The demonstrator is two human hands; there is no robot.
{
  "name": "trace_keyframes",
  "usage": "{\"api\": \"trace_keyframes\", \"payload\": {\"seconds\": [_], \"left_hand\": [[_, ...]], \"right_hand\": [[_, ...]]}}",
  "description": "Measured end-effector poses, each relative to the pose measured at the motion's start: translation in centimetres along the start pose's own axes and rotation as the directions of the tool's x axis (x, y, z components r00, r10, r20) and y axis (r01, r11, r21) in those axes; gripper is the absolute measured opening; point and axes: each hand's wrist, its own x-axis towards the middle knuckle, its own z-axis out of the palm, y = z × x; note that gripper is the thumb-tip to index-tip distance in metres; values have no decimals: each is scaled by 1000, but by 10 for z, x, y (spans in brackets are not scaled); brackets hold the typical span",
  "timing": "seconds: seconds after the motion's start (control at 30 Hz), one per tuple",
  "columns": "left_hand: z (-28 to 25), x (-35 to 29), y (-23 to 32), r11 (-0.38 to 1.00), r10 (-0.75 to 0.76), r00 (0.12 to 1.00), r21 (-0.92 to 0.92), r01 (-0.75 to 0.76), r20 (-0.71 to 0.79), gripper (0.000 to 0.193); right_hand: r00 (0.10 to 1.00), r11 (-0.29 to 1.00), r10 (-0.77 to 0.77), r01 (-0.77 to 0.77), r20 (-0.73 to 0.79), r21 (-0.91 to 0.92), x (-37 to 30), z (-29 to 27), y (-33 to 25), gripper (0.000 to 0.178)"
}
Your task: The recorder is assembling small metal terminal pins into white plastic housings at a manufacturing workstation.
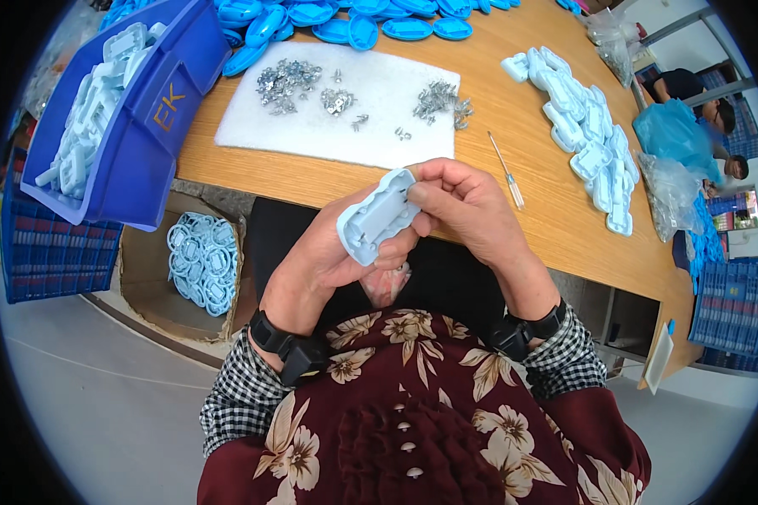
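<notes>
My left hand [318, 246] is closed around a light blue plastic housing [381, 217], a shallow shell with a wavy rim, its hollow side facing up. My right hand [473, 206] is pinched at the housing's upper right end, the thumb pressing by a small dark spot inside it. Whatever lies between those fingertips is too hidden to name. Beyond both hands, a white foam pad [379, 88] carries small piles of metal pieces [288, 84], with more metal clips [436, 103] on its right side. A screwdriver [508, 175] with a clear handle lies right of the pad.
Similar light blue housings [594, 126] are heaped along the right of the wooden table [514, 101]. A blue bin [156, 109] of light blue parts stands at left, above a cardboard box [147, 295] of ring-shaped parts. Bright blue shells [408, 29] line the back. People [678, 84] are at far right.
</notes>
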Motion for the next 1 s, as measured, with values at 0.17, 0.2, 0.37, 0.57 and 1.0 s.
{"api": "trace_keyframes", "payload": {"seconds": [0.17,0.2,0.37,0.57,1.0], "left_hand": [[0,-5,-1,996,-2,1000,84,-1,31,47],[-1,-8,0,997,19,998,72,-23,55,48],[-10,-12,4,998,44,982,-48,-36,186,60],[-3,-6,15,998,-44,998,-45,46,46,60],[-5,11,42,854,310,939,477,-207,-147,52]], "right_hand": [[998,998,51,-50,44,-23,1,1,-4,28],[1000,1000,-9,10,17,-28,0,2,-3,28],[976,974,-196,182,-97,-135,-8,-5,5,27],[907,873,-344,214,-244,-437,-9,-10,19,19],[805,780,-546,385,-234,-494,-14,-35,44,15]]}}
